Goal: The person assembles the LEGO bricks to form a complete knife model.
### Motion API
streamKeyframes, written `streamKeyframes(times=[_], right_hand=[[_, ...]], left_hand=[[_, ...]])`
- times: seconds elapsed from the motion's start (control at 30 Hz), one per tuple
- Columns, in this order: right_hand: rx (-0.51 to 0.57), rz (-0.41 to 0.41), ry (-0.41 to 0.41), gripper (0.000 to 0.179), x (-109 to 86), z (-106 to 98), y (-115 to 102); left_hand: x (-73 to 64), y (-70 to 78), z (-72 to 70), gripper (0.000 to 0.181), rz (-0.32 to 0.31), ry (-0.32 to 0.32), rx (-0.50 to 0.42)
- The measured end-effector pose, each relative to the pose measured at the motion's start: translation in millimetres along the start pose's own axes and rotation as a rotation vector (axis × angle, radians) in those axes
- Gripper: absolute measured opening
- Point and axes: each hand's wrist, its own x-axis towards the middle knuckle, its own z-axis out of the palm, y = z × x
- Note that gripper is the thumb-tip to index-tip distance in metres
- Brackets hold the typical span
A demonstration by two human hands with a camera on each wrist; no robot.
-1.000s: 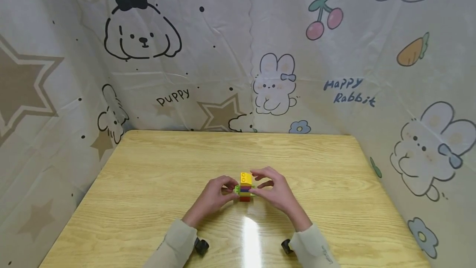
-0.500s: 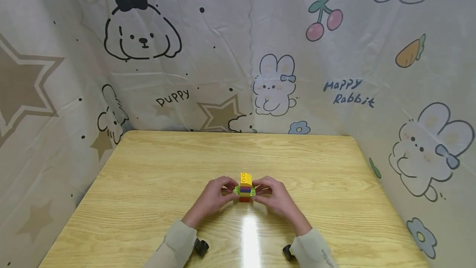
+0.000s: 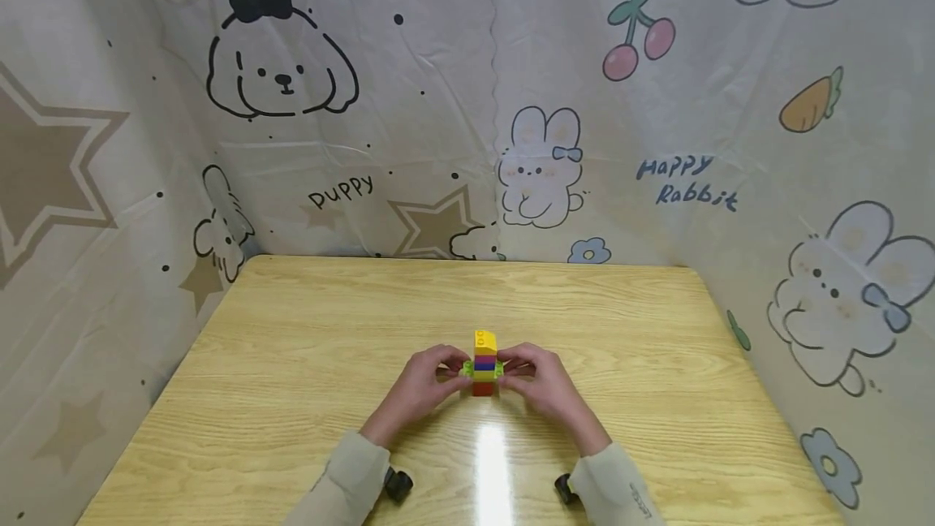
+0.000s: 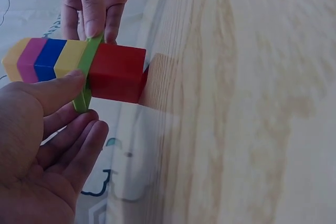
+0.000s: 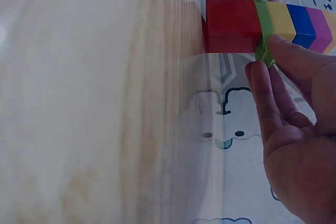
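Note:
A small tower of toy building bricks (image 3: 484, 364) stands in front of me at the middle of the table. From the bottom it runs red brick (image 4: 116, 73), thin green plate (image 5: 265, 19), then yellow, blue, pink and a slanted yellow brick (image 3: 485, 342) on top. The green plate sticks out on both sides. My left hand (image 3: 421, 384) pinches its left end between thumb and fingers, the thumb lying along the yellow layer. At the opposite end my right hand (image 3: 546, 380) pinches the plate the same way. In both wrist views the red brick's underside is close over the tabletop.
The wooden table (image 3: 329, 307) spreads around the tower, with a bright light reflection (image 3: 493, 469) in front. A cloth with cartoon prints (image 3: 431, 47) hangs behind and at both sides. Black wrist devices (image 3: 398, 485) sit at the sleeve cuffs.
My right hand has come down from beside the top yellow brick to the green plate's right end. The tower's top now stands slightly higher, with more of the red brick showing. The left hand keeps its grip.

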Motion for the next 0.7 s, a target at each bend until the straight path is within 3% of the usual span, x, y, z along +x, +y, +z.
streamKeyframes(times=[0.37,0.7], right_hand=[[-0.027,0.060,0.029,0.034,8.3,-1,-1],[0.014,0.101,0.040,0.031,18.5,1,2]], left_hand=[[5.6,-1.2,3.3,0.029,-0.034,0.043,0.016],[13.5,-5.1,6.1,0.027,-0.070,0.072,0.000]])
